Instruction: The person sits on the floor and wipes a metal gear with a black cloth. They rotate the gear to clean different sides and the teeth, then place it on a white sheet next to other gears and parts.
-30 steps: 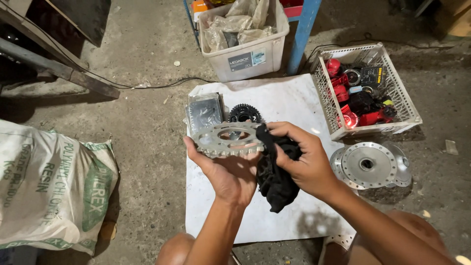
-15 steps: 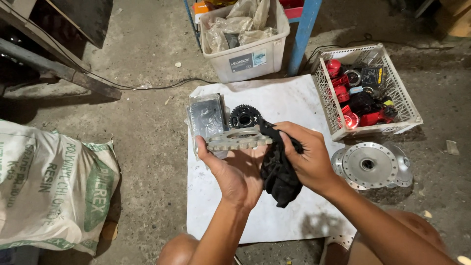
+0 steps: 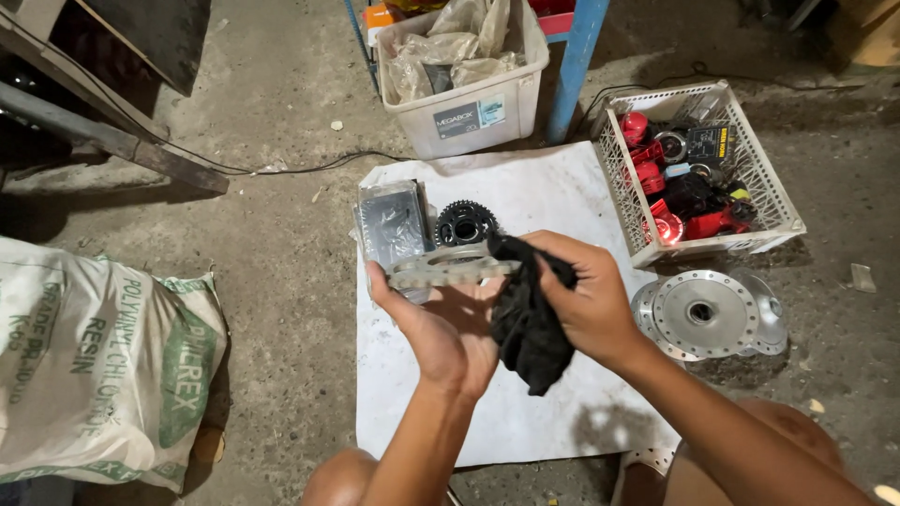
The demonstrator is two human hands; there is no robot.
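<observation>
Head view looks down on a rough concrete floor (image 3: 262,122) where a person sits or crouches, knees just showing at the bottom edge. Largest of what lies around is a printed woven sack (image 3: 94,365) slumped at the left. A white sheet (image 3: 553,201) is spread on the floor in the middle, apparently as a cleaner bed for parts than the bare concrete. Above it stands a pale plastic tub (image 3: 469,94) stuffed with crumpled clear bags, beside a blue post (image 3: 574,66). At the right a white mesh basket (image 3: 708,173) keeps red and black small parts together, and just below it a silver wheel hub (image 3: 703,314) lies flat, half on the sheet's edge.

On the sheet sit a clear-wrapped flat pack (image 3: 394,223) and, touching its right side, a small black gear (image 3: 464,223).

Over the sheet, the left hand (image 3: 441,328) is turned palm up, fingers curled round the near edge of a grey metal sprocket (image 3: 448,267), held nearly edge-on to the camera so its rim is exposed. The right hand (image 3: 586,295) is closed on a black rag (image 3: 525,323), pressing its top against the sprocket's right end, the rest hanging loose between the wrists.
</observation>
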